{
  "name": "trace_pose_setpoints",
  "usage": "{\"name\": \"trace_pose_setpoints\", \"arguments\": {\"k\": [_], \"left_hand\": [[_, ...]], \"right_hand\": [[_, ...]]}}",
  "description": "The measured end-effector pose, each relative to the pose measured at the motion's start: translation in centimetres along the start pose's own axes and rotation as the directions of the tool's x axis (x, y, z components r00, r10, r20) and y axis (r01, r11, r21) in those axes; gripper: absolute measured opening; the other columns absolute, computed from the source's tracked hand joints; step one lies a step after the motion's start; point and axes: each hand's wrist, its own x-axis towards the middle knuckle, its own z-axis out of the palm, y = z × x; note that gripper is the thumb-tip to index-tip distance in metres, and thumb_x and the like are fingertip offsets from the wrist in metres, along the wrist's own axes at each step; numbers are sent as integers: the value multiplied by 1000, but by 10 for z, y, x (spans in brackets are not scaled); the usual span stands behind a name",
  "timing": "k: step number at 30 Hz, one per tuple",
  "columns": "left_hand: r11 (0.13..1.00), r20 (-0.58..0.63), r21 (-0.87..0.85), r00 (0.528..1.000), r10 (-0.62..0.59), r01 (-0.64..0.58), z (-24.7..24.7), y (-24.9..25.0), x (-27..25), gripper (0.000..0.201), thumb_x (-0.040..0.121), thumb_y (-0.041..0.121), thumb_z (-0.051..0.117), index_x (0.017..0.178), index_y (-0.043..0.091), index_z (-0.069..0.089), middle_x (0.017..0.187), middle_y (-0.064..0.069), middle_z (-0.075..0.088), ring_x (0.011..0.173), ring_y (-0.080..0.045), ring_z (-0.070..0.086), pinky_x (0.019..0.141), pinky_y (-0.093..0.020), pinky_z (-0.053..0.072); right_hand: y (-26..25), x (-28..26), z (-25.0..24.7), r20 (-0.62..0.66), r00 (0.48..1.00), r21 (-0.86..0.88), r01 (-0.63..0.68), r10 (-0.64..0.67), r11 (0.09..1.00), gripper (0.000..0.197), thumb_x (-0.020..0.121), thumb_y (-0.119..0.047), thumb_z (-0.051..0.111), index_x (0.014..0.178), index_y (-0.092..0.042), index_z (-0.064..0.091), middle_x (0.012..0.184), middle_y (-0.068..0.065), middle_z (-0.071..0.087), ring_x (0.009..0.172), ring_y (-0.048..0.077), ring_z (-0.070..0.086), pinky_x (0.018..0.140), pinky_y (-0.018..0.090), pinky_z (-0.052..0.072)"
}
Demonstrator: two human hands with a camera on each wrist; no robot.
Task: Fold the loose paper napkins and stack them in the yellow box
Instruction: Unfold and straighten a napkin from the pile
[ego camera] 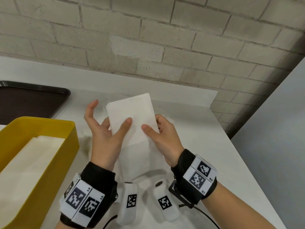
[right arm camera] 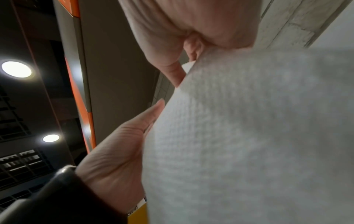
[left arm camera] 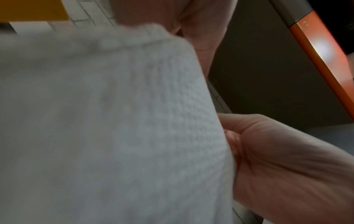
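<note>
A folded white napkin (ego camera: 132, 113) is held upright above the table between both hands. My left hand (ego camera: 115, 123) pinches its lower left part, thumb on the front and fingers behind, with the index finger raised clear. My right hand (ego camera: 152, 125) pinches the lower right edge the same way. The napkin (left arm camera: 114, 121) fills the left wrist view and, as a blurred sheet (right arm camera: 249, 136), the right wrist view. The yellow box (ego camera: 72, 129) stands at the left with folded napkins (ego camera: 33, 156) lying flat inside. A loose white napkin (ego camera: 137, 156) lies on the table under my hands.
A dark brown tray (ego camera: 29, 100) sits at the back left beyond the box. The white table (ego camera: 198, 146) ends at an edge to the right, by a grey panel. A brick wall (ego camera: 148, 38) closes the back.
</note>
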Motion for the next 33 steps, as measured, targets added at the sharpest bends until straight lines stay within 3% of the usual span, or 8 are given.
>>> {"name": "trace_pose_setpoints", "arguments": {"k": [3, 6, 10, 13, 19, 22, 27, 33], "left_hand": [[965, 114, 246, 992, 59, -86, -3, -6, -1, 61, 78, 1, 70, 115, 42, 42, 119, 11, 58, 112, -10, 57, 95, -40, 49], [927, 98, 369, 995, 29, -63, -8, -8, 0, 42, 83, 0, 64, 103, 36, 61, 105, 32, 61, 109, 7, 53, 101, -37, 45], [928, 14, 371, 1000, -22, 15, -17, -7, 2, 41, 85, 1, 60, 97, 40, 63, 105, 26, 60, 113, -6, 56, 102, -39, 45], [940, -32, 337, 999, -34, 43, -22, -6, 5, 44, 84, 0, 62, 97, 42, 64, 111, 19, 62, 114, -9, 56, 101, -38, 45], [948, -42, 313, 998, -39, 51, -26, -5, 6, 47, 79, -1, 67, 97, 42, 64, 112, 19, 60, 112, -8, 58, 95, -31, 48], [948, -49, 315, 998, -40, 53, -27, -4, 6, 47, 78, 0, 68, 97, 43, 63, 111, 21, 60, 107, -7, 59, 89, -26, 50], [949, -56, 315, 998, -20, 36, -30, -1, 6, 46, 78, 0, 68, 99, 41, 62, 106, 28, 57, 94, 20, 55, 75, -3, 47], [948, -67, 317, 998, 1, 20, -30, 0, 4, 44, 79, -3, 67, 100, 36, 62, 104, 28, 56, 89, 27, 51, 66, 5, 39]], "right_hand": [[2, 5, -1, 85, 994, -13, -63, 64, 998, 12, 90, -12, 56, 95, -21, 50, 108, 8, 62, 100, 26, 62, 91, 44, 50], [8, 9, -5, 243, 963, -98, -95, 116, 991, 30, 84, -9, 64, 109, -18, 49, 112, 6, 63, 101, 22, 62, 90, 39, 52], [14, 21, -22, 328, 918, -216, -156, 222, 964, 20, 80, -1, 67, 86, -14, 53, 77, 0, 62, 59, 15, 63, 54, 25, 52], [25, 61, -44, 182, 940, -404, -195, 288, 894, 20, 82, -4, 64, 74, -16, 51, 67, -2, 58, 47, 4, 58, 43, 17, 43], [58, 140, -66, -50, 939, -735, -265, 339, 625, 12, 83, -19, 66, 84, -15, 55, 83, -2, 53, 86, 17, 50, 57, 20, 37], [64, 152, -54, -12, 916, -817, -240, 401, 524, 52, 83, -31, 65, 128, -13, 45, 127, 8, 49, 108, 24, 51, 83, 26, 43], [68, 163, -36, 6, 892, -914, -178, 451, 364, 89, 74, -46, 70, 144, -25, 19, 144, 10, 25, 130, 35, 36, 104, 44, 39], [72, 173, -28, -54, 911, -869, -244, 408, 430, 85, 74, -32, 75, 141, -14, 25, 140, 11, 29, 128, 33, 38, 104, 44, 38]]}}
